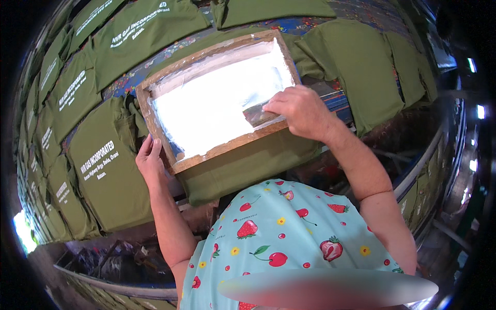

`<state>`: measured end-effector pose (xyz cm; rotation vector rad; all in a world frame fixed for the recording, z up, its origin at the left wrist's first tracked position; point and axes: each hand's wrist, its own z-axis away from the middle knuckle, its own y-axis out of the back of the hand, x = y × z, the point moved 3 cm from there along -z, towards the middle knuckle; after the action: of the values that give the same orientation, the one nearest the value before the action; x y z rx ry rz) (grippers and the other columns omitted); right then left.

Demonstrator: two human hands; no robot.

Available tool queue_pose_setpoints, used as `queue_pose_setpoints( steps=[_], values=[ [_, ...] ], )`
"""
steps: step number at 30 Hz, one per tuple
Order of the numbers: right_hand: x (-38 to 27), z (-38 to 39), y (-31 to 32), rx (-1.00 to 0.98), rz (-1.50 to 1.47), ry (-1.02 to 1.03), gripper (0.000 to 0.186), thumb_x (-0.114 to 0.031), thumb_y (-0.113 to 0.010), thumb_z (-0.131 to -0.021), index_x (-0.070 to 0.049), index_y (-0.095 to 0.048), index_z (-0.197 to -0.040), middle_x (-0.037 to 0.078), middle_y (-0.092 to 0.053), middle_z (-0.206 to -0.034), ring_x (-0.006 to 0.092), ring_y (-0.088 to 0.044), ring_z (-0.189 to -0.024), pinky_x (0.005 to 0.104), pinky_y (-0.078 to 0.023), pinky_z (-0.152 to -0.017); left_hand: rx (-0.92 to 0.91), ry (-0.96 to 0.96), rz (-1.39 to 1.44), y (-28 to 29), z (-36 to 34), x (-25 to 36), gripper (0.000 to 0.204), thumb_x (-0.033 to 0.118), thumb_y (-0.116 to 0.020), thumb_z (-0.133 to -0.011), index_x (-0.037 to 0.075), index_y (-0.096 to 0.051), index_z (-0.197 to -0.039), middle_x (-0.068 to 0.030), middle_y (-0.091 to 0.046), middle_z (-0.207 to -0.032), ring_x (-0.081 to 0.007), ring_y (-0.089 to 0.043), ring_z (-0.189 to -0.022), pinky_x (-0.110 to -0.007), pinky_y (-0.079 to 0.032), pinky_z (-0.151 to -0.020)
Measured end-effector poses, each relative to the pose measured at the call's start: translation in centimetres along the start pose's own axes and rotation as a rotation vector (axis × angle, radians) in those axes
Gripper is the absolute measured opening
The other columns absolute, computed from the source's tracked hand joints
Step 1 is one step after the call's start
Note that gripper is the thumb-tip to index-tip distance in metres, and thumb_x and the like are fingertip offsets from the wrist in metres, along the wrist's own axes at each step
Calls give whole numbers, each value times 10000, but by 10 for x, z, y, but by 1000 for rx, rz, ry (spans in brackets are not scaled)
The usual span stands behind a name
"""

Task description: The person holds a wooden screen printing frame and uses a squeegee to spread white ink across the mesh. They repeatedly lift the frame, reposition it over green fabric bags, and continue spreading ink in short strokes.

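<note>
A wooden screen-printing frame (222, 148) lies tilted on a green shirt (248, 165), its mesh bright white and its inner walls smeared with white. At the frame's left side, my left hand (151, 161) grips the wooden edge, thumb on the near side and fingers partly hidden. My right hand (305, 111) reaches over the frame's right part. Between its thumb and fingers it pinches a flat squeegee (257, 114), whose blade rests against the white mesh near the close rail.
Printed green shirts (106, 155) with white lettering cover the table at left and beyond. Plain green shirts (356, 67) lie at right. The blue table top (338, 103) is speckled with paint. Metal rails (429, 160) run at the right. A fruit-patterned light blue garment (289, 227) covers my front.
</note>
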<state>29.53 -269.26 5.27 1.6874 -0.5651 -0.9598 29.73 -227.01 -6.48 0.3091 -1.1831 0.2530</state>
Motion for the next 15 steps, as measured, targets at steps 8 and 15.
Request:
queue_pose_setpoints(
  steps=[8, 15],
  values=[
    [-19, 26, -4, -8, -131, -1, 447, -79, -894, -797, -32, -781, -1227, 126, -762, -1152, 327, -722, -1106, 467, -563, -1028, -8, -6, 94, -5, -5, -16, 376, 50, -680, -1079, -97, -688, -1425, -108, -771, -1232, -150, -713, -1068, -292, -562, -964],
    [80, -35, 42, 55, -680, -42, 504, -372, -621, -1132, 28, -678, -1434, 194, -696, -1443, 291, -681, -1309, 429, -505, -1150, 77, -222, -138, -22, 17, -3, 426, 77, -762, -1023, -106, -698, -1401, -98, -769, -1207, -148, -691, -1059, -295, -548, -962]
  ],
)
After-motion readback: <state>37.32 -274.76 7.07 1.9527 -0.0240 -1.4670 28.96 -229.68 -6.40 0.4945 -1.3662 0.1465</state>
